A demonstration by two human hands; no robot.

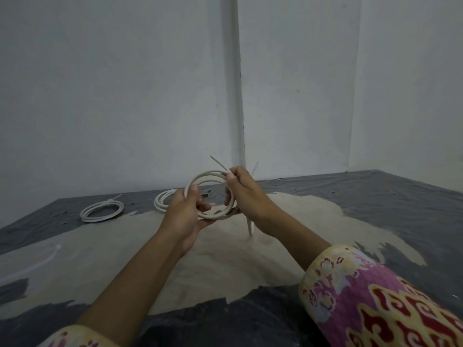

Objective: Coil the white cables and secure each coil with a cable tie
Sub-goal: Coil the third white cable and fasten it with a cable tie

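**Coil held up between both hands**

You hold the white cable coil (209, 196) in the air above the middle of the surface, between your two hands. Your left hand (186, 211) grips its left side, thumb on top of the loops and fingers curled underneath. Your right hand (241, 190) pinches the upper right of the coil, fingers closed tight around the strands. A loose cable end (218, 162) sticks up and left past those fingers, and another end (250, 227) hangs down below your right wrist. Both forearms reach forward, the sleeves (375, 296) pushed back.

Two other coils lie flat farther left: one (101, 211) well apart, one (162, 200) just behind your left hand. The dark sheet (375, 196) with its pale patch is bare near you and to the right. The wall (125, 96) stands close behind.
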